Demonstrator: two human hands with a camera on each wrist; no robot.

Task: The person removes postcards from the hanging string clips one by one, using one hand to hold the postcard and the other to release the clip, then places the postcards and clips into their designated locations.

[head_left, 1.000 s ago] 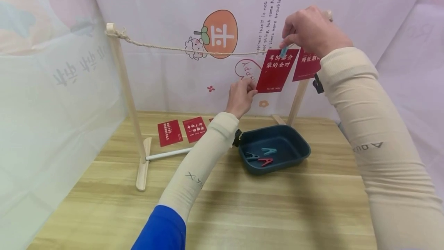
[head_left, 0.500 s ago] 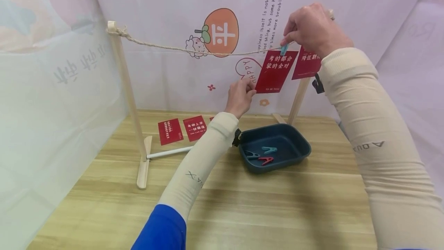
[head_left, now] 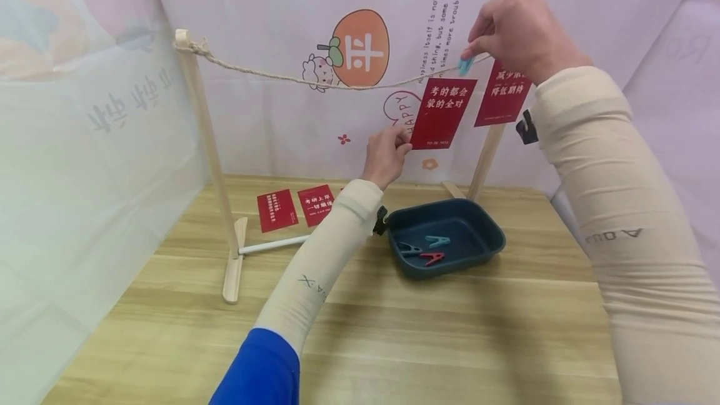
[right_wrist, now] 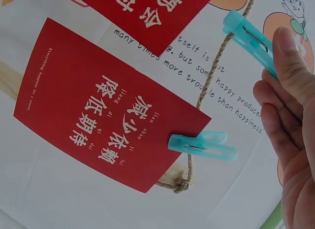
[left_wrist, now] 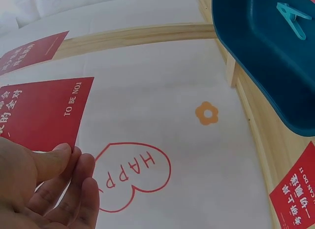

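My left hand (head_left: 385, 156) pinches a red card (head_left: 441, 117) by its lower left corner, thumb against fingers in the left wrist view. The card is held up in front of the cloth, its top edge just below the rope (head_left: 281, 77). Above that edge, my right hand (head_left: 520, 33) pinches a teal clothespin (right_wrist: 248, 39) by its handle end. The clothespin's tip is at the rope and apart from the card. Farther right, a second red card (right_wrist: 98, 106) hangs at the rope, with another teal clothespin (right_wrist: 202, 146) on its edge.
A dark blue basin (head_left: 484, 255) on the wooden table (head_left: 394, 342) holds several clothespins. More red cards (head_left: 277, 210) lie behind the white rod (head_left: 275, 244). Wooden posts (head_left: 205, 136) carry the rope, and a printed cloth (head_left: 270, 130) hangs behind.
My right hand has moved up and right with the clothespin, which was over the card's top edge and is now apart from it. My left hand and the card have shifted slightly left.
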